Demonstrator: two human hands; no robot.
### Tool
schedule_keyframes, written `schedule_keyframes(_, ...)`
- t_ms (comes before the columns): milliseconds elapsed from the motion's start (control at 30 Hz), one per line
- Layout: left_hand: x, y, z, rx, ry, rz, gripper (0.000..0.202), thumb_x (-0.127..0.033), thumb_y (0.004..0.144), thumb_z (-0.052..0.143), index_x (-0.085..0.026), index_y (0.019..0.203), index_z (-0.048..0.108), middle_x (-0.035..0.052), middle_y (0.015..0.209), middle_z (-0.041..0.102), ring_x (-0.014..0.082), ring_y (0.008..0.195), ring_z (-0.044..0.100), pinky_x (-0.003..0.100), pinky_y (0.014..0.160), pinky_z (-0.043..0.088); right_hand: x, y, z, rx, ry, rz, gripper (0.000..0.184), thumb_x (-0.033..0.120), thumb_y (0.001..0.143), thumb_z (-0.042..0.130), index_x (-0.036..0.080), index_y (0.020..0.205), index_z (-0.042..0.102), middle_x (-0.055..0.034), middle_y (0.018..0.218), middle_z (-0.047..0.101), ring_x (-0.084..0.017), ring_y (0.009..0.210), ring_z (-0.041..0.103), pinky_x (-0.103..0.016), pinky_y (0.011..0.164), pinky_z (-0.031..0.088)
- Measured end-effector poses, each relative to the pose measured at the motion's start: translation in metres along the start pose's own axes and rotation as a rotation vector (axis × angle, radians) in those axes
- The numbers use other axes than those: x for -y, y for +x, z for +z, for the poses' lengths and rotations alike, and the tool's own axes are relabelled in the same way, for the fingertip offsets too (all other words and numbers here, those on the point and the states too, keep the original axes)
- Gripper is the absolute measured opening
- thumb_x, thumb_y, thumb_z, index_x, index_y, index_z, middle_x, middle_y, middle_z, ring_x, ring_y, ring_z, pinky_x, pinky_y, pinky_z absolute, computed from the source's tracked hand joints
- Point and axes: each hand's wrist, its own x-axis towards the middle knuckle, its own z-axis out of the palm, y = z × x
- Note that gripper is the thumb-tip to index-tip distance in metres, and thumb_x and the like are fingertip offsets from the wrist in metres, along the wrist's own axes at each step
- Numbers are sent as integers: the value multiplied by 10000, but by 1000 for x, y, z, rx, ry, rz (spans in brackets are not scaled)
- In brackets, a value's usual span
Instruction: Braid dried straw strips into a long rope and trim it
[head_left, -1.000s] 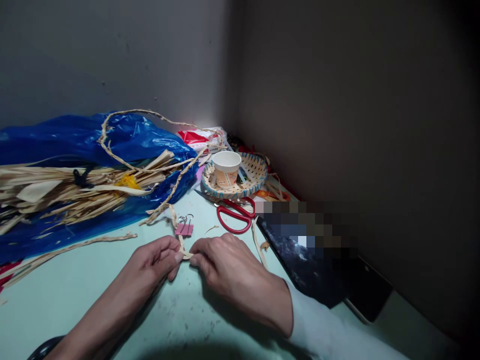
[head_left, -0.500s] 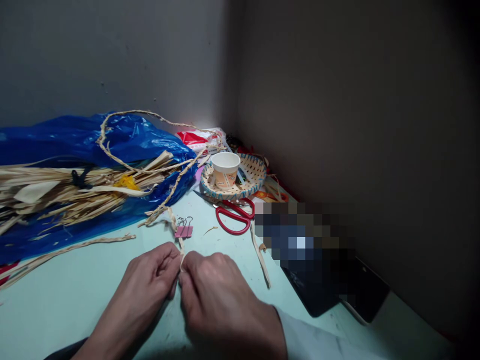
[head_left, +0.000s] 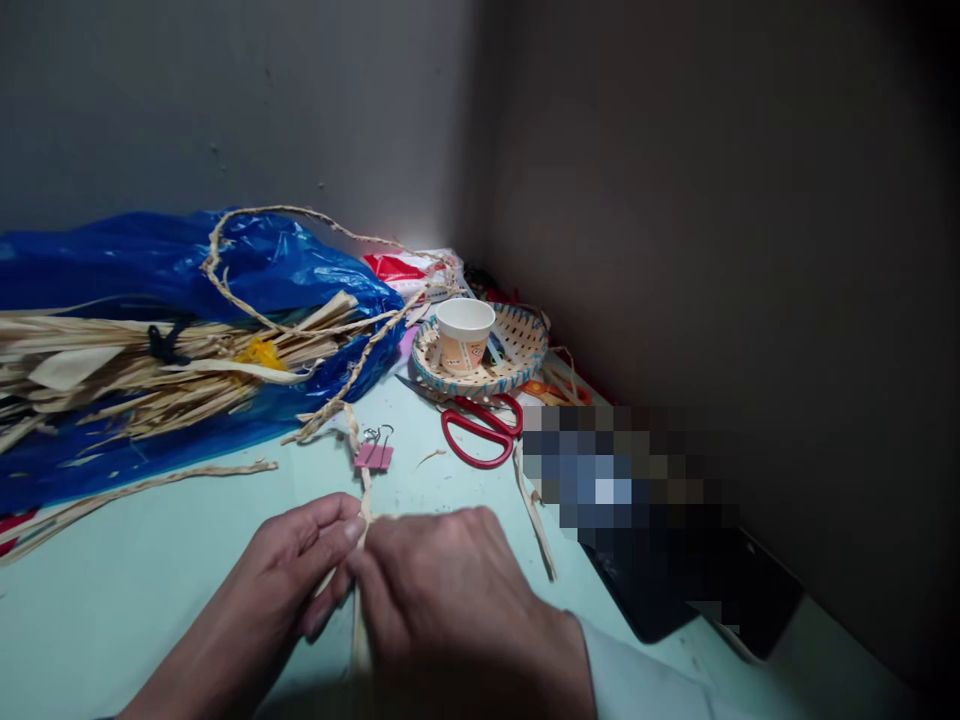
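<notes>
A pale braid of plant fibre (head_left: 366, 492) runs from a pink binder clip (head_left: 373, 456) down to my two hands. My left hand (head_left: 311, 555) pinches it from the left between thumb and fingers. From the right, my right hand (head_left: 442, 565) grips its strands with bent fingers, knuckles up, close against the left hand. Loose strands (head_left: 361, 620) hang below the hands toward the table edge. The exact crossing of the strands is partly hidden by my fingers.
Red-handled scissors (head_left: 484, 432) lie beyond my right hand, by a woven basket (head_left: 540, 345) holding a paper cup (head_left: 465, 335). Left, dried fibre bundles (head_left: 202, 370) lie on a blue plastic bag (head_left: 97, 265). Dark phones (head_left: 765, 590) are at right, partly blurred.
My left fingers have opened out somewhat and its thumb now presses on the braid. Loose strands now show below the hands. The view has shifted slightly.
</notes>
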Motion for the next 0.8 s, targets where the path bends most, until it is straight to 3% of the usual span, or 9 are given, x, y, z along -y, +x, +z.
schedule_keyframes(133, 2, 1, -2, 17, -53, -10, 285, -465, 802, 687, -225, 704, 568, -83, 489, 493, 70, 406, 315, 223, 432, 203, -7, 2, -9, -221, 71, 98, 243, 329, 1000, 439, 175, 983, 627, -83, 952, 681, -231, 892, 611, -338, 730, 394)
schedule_keyframes(233, 4, 4, -3, 72, -79, -34, 292, -492, 790, 696, -222, 751, 591, -78, 502, 518, 60, 390, 337, 213, 412, 160, -12, 5, -6, -166, 143, 84, 265, 347, 1009, 435, 166, 972, 625, -83, 942, 662, -209, 865, 594, -313, 714, 389)
schedule_keyframes(400, 3, 3, -4, 93, -3, -9, 233, -419, 836, 642, -216, 727, 601, -73, 444, 528, 58, 346, 270, 223, 376, 137, -16, 11, -8, -56, 326, 89, 257, 269, 1001, 453, 168, 798, 575, -15, 714, 628, -136, 662, 534, -265, 617, 327)
schedule_keyframes(533, 2, 1, -3, 31, 135, 20, 215, -352, 848, 619, -213, 689, 584, -74, 453, 491, 82, 428, 348, 201, 425, 230, -21, 15, -9, -63, 416, 81, 312, 169, 949, 514, 166, 636, 508, 34, 585, 519, -100, 591, 454, -249, 583, 280)
schedule_keyframes(633, 0, -1, -1, -14, 239, 19, 237, -374, 853, 602, -217, 681, 564, -92, 466, 412, 90, 447, 322, 207, 430, 213, -23, 16, -8, -97, 393, 108, 325, 173, 921, 547, 165, 603, 479, 47, 563, 445, -94, 576, 393, -258, 560, 237)
schedule_keyframes(800, -5, -5, 4, -90, 477, 69, 354, -499, 848, 557, -238, 613, 515, -64, 498, 439, 129, 465, 386, 244, 471, 286, -22, 11, -7, -113, 436, 131, 321, 170, 931, 521, 165, 610, 513, 40, 541, 490, -92, 552, 417, -256, 564, 257)
